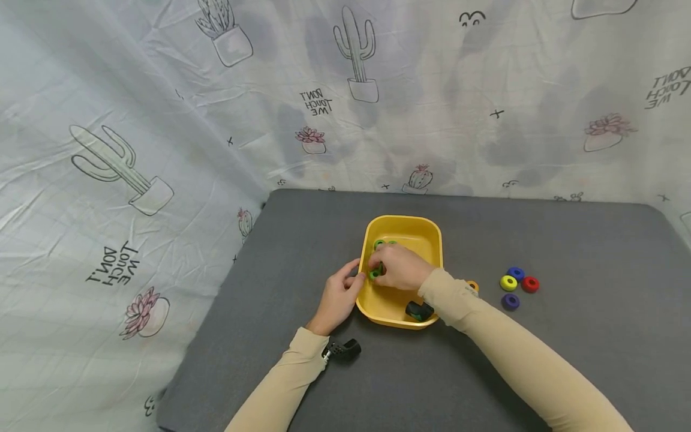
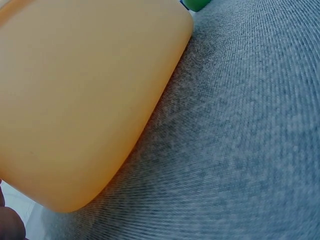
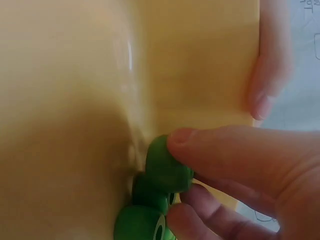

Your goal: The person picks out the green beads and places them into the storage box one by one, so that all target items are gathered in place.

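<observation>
A yellow tray stands on the grey table, its outer wall filling much of the left wrist view. My left hand holds the tray's left side, thumb and fingertips at the rim. Inside the tray, my right hand pinches a green bead between thumb and fingers, near the left wall. Right below it in the right wrist view lies another green bead, with its hole showing. More green beads lie along the tray's left side, partly hidden by the hand.
Right of the tray lie loose beads: blue, yellow, red and purple. An orange bead peeks out behind the right sleeve. A patterned white curtain hangs behind the table.
</observation>
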Motion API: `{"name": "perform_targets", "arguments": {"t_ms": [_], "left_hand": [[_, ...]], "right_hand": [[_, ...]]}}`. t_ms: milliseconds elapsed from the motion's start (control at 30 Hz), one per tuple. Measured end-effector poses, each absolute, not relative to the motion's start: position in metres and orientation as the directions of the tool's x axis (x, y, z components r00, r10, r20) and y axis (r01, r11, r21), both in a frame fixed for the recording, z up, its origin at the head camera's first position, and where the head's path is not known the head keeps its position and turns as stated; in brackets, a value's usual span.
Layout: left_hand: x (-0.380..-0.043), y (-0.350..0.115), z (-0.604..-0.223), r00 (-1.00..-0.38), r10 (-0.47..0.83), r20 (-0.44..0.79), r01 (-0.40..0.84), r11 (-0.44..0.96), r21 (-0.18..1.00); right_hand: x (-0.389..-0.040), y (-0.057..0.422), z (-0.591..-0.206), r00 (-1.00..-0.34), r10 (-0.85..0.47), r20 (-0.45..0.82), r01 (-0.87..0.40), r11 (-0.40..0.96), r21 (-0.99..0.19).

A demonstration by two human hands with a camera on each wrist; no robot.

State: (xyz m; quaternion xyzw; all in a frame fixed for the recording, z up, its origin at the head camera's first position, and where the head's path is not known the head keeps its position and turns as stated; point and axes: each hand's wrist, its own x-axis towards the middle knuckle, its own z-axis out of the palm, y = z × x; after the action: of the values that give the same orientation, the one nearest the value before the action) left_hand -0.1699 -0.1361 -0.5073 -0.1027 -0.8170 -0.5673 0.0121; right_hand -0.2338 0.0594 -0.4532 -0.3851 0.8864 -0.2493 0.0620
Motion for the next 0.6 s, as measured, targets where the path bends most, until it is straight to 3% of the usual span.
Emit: {"name": "perform_targets", "arguments": {"t_ms": [333, 600], "left_hand": [[-0.168, -0.132, -0.505, -0.987, 0.109, 0.12, 0.152, 0.356, 0.922], [-0.155, -0.127, -0.472, -0.983, 0.136, 0.127, 0.166, 0.327, 0.93]], "right_hand": [[-0.236, 0.056, -0.453, -0.711, -0.703, 0.02, -0.627, 0.621, -0.47], [-0.237, 0.058, -0.454, -0.733, -0.681, 0.017, -0.592, 0.624, -0.511]]}}
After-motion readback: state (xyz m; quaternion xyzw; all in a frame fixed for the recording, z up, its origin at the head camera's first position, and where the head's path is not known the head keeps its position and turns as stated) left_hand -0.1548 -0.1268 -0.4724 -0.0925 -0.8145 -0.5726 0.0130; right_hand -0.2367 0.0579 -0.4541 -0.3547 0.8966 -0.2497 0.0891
